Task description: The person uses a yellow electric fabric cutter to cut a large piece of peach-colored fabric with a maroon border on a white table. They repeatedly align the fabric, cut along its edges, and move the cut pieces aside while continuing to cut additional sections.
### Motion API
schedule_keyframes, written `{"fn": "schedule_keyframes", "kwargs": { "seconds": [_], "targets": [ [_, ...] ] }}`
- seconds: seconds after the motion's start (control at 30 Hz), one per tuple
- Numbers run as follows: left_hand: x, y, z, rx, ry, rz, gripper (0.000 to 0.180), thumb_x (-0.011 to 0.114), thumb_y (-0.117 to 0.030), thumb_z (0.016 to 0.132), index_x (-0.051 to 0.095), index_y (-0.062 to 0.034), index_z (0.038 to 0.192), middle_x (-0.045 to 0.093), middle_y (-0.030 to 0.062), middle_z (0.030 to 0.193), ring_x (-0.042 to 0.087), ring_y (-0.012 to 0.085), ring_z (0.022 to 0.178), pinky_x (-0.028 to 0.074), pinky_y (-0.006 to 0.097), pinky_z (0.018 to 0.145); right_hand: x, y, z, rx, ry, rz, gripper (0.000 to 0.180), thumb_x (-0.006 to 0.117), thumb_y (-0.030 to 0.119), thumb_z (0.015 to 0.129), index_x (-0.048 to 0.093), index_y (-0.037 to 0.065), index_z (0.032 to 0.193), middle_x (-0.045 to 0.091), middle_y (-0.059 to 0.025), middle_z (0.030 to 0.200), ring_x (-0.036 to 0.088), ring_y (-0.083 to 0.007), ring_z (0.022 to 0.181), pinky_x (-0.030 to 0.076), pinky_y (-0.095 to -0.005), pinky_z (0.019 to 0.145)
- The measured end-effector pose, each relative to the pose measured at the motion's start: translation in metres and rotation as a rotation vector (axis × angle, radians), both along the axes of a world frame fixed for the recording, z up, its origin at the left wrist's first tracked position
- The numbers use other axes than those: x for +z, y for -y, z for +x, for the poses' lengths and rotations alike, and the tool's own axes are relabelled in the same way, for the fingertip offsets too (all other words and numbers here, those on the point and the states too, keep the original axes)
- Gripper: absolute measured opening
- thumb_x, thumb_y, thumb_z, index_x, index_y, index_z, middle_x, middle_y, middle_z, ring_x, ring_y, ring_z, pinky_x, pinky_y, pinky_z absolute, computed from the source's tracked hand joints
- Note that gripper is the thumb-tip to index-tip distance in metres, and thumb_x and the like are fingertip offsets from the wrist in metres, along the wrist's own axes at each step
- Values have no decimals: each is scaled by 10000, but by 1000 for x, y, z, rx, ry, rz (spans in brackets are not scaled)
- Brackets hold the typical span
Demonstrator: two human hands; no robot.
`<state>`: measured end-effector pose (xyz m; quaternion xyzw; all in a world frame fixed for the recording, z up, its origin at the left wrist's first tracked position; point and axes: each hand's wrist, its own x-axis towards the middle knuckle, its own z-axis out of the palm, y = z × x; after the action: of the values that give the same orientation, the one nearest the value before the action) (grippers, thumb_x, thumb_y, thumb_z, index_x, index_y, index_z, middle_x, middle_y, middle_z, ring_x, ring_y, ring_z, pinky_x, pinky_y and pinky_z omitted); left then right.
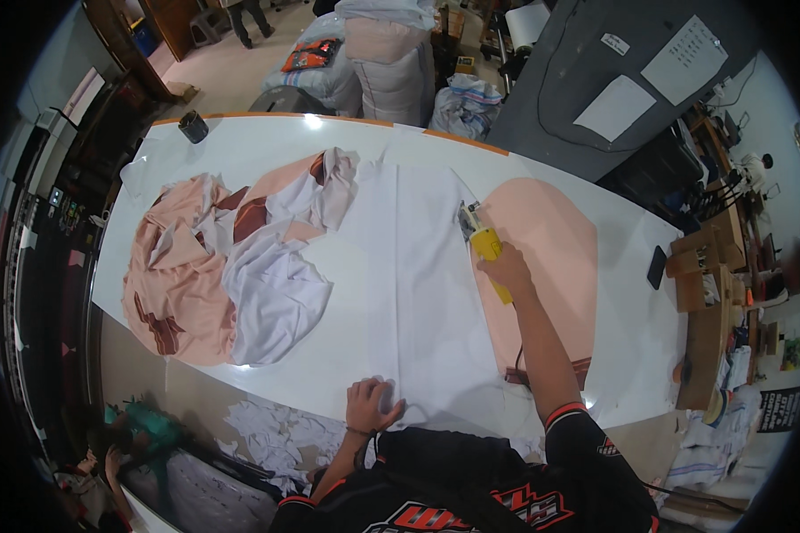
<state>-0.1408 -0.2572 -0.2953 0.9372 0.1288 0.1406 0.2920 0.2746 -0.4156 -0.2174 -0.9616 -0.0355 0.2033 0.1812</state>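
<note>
My right hand [512, 270] is wrapped round the yellow body of an electric fabric cutter [484, 240]. The cutter's metal head sits at the border between a white fabric [431, 275] and a peach, round-ended fabric piece [547, 240]. A dark red band crosses the near end of the peach piece. Near the front edge of the white table [636, 311], my left hand [373, 405] lies at the near end of the white fabric, thumb apart from the fingers and holding nothing. A crumpled heap of peach, white and brown-red fabric [182, 293] lies to the left.
A dark cup [193, 127] stands at the far left table corner, a black phone [656, 267] near the right edge. Stuffed sacks [391, 75] and a grey cabinet [587, 80] rise beyond the table. White scraps [280, 435] litter the floor. Other people are partly visible far off and lower left.
</note>
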Motion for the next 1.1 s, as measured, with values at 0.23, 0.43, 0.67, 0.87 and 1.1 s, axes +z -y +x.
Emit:
{"fn": "schedule_keyframes", "kwargs": {
  "seconds": [0.23, 0.43, 0.67, 0.87, 1.1],
  "targets": [
    [-8, 3, -2, 34, -41, 51, 554, 836, -437, 811, 700, -109, 1237, 631, 93, 1095, 583, 312, 1000, 456, 465, 873, 12, 5, 6, 31, -13, 136, 630, 812, 437, 741, 689, 37, 1213, 757, -159, 1117, 731, -343, 1047, 575, -450, 910],
    [-28, -13, 26, -19, -175, 112, 612, 818, -414, 847, 654, -97, 1345, 619, 119, 1150, 574, 325, 1048, 443, 485, 912, 46, 103, -26, -18, -372, 576, 378, 822, 199, 823, 685, -16, 1102, 705, -103, 869, 720, -212, 713, 585, -353, 667],
    [12, -36, 144, -73, 1, 222, 710, 786, -368, 884, 526, -102, 1489, 491, 195, 1494, 453, 345, 1384, 362, 538, 1124, 81, 292, -83, -334, -339, 701, 374, 806, 227, 845, 674, -24, 1088, 681, -109, 850, 691, -227, 659, 588, -371, 631],
    [-21, -52, 200, -216, -201, 169, 580, 707, -275, 918, 557, -81, 1443, 623, 235, 1341, 580, 412, 1262, 460, 545, 1063, 23, 466, -110, -956, -209, 848, 371, 754, 303, 889, 638, -8, 1055, 668, -160, 794, 682, -272, 598, 564, -424, 516],
    [15, -33, 81, -422, -1042, 329, 411, 629, -287, 921, 713, -86, 1269, 727, 208, 1217, 696, 408, 1103, 540, 495, 1014, -30, 603, -149, -1120, -97, 1102, 409, 676, 372, 935, 584, 26, 1134, 664, -168, 796, 701, -309, 651, 577, -432, 539]
  ]
}}
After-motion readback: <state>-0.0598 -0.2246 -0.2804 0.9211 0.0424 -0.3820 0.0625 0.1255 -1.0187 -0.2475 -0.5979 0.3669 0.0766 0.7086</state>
